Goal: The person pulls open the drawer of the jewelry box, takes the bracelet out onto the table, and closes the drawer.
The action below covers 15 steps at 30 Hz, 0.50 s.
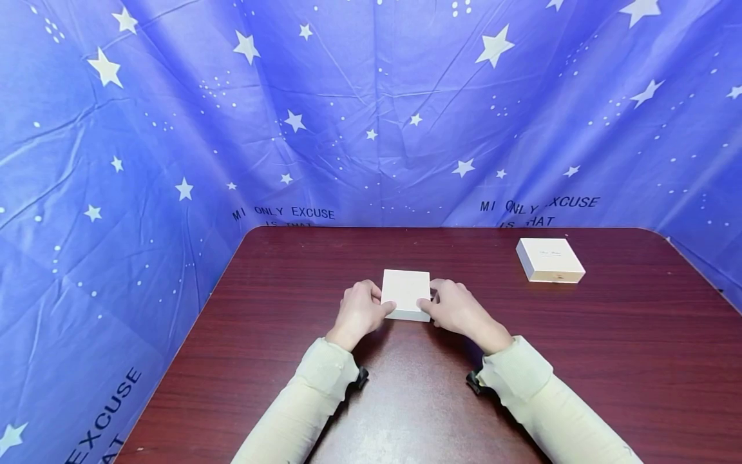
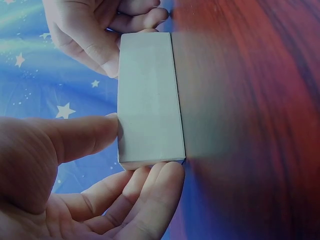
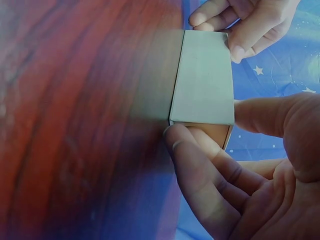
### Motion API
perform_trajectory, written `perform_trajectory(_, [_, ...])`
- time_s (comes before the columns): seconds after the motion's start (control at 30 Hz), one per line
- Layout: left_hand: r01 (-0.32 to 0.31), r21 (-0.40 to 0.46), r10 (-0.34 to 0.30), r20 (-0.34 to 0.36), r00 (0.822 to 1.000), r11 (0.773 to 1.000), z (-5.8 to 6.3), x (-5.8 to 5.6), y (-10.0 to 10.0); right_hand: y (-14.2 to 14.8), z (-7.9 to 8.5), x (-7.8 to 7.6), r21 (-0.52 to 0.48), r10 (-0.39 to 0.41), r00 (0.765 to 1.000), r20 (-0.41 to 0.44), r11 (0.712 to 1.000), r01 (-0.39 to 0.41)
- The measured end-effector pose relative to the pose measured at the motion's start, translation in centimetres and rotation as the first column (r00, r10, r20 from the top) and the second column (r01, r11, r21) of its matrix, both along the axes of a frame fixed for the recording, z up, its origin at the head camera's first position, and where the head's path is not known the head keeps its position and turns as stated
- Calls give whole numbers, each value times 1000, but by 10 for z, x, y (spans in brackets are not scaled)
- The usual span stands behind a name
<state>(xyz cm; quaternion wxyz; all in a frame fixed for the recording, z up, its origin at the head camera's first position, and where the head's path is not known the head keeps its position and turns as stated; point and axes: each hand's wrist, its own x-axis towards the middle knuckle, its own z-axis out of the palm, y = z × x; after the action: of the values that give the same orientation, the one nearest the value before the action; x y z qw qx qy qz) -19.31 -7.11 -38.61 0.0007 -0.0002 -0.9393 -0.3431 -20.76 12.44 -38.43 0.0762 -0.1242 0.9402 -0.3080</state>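
A small white square box [image 1: 406, 290] sits flat on the table between both hands. At its left side my left hand [image 1: 359, 310] holds it, thumb on the top near the front corner and fingers against the side. My right hand [image 1: 460, 310] grips the opposite side in the same way. In the left wrist view the box's long pale face [image 2: 150, 100] shows, with the thumb at its top edge and the fingertips at its end. The right wrist view has the box [image 3: 204, 80] with a tan-coloured end behind the fingers.
Another white box [image 1: 551, 259], with small print on its lid, lies at the back right of the dark red wooden table [image 1: 278, 277]. A blue curtain [image 1: 377, 77] with white stars hangs behind the table and along its left side.
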Motion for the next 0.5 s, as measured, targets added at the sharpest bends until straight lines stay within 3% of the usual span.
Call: perform_trajectory(0.5, [-9, -6, 9, -7, 1000, 1000, 2, 0, -2, -1, -1, -2, -5, 20, 1000, -16, 1000, -20])
